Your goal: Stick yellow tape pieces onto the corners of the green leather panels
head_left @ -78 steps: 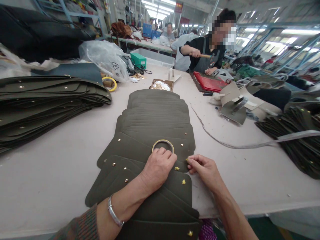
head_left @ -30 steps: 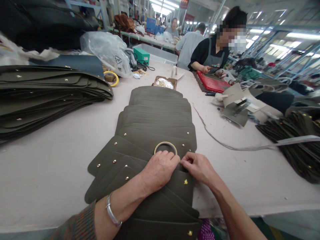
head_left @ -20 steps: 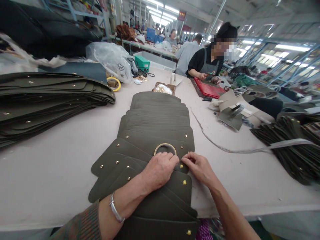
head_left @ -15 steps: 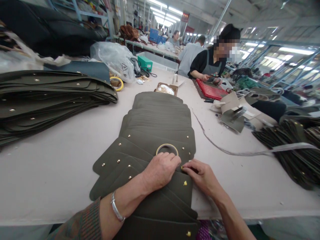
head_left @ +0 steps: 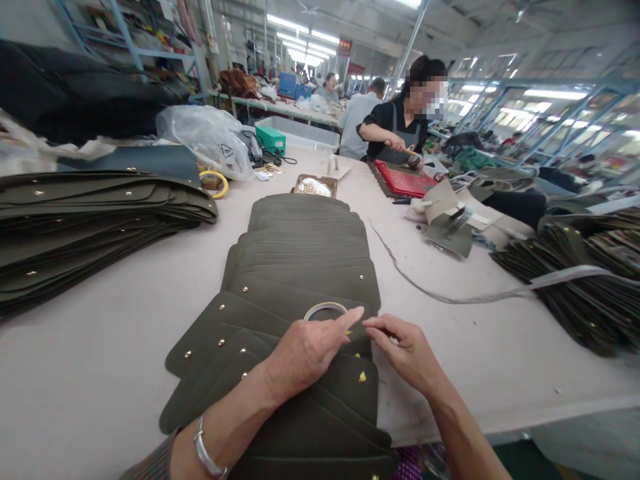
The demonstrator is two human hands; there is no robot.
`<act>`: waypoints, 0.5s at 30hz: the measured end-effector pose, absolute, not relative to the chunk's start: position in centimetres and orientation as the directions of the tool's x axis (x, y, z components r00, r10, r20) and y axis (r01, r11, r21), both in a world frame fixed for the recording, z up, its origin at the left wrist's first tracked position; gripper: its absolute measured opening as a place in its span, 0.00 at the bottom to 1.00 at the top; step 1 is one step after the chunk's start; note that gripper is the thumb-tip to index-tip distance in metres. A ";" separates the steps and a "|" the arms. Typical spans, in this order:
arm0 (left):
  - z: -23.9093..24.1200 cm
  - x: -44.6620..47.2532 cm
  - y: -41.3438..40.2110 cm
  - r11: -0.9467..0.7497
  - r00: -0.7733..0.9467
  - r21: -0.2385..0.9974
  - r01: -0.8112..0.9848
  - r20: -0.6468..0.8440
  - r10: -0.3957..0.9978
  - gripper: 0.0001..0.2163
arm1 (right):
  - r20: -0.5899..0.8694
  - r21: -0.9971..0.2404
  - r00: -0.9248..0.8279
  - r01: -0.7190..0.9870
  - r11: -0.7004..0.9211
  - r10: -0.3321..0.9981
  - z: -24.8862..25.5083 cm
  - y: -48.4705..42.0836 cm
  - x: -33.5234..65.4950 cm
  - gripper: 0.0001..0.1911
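Overlapping dark olive panels point(head_left: 300, 257) with rounded corners are fanned out before me, small gold metal studs point(head_left: 222, 307) showing along their edges. My left hand point(head_left: 313, 347) rests over them, curled around a narrow roll of yellow tape point(head_left: 325, 306), its index finger pointing right. A scrap of yellow tape point(head_left: 349, 333) shows by its fingers. Just to the right, the thumb and index finger of my right hand point(head_left: 404, 343) are pinched together; whatever they hold is too small to make out. Yellow tape bits point(head_left: 363, 377) cover spots on a nearer panel.
A tall pile of studded panels point(head_left: 100, 220) lies left, beside a yellow tape roll point(head_left: 214, 185). Behind the fan is an open box of gold pieces point(head_left: 315, 187). Another panel bundle point(head_left: 570, 287) and a strap point(head_left: 480, 293) lie right. A co-worker point(head_left: 400, 127) handles a red item point(head_left: 403, 179).
The view has turned slightly right. My left index finger has stretched out, and my right hand has come away from the panel edge, still pinched. A yellow bit now shows where it was.
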State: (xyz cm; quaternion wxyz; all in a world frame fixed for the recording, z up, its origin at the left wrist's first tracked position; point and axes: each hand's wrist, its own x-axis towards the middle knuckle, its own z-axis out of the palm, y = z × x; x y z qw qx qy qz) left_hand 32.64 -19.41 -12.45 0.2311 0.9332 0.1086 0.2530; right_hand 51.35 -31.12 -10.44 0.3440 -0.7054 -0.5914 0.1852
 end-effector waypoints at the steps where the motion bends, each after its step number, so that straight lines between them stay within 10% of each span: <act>1: -12.5 32.7 -19.5 -0.870 0.847 0.485 0.091 0.421 0.324 0.23 | 0.222 -0.708 0.236 0.706 -0.010 0.946 -10.5 -31.1 51.0 0.09; 7: -13.0 33.1 -19.7 -0.879 0.837 0.467 0.095 0.440 0.324 0.21 | 0.427 -0.597 0.067 0.770 0.225 0.902 -10.7 -30.4 48.8 0.11; 15: -12.3 33.3 -20.0 -0.845 0.868 0.515 0.143 0.345 0.357 0.08 | 0.542 -0.409 0.099 0.899 0.159 0.834 -12.2 -30.1 48.2 0.09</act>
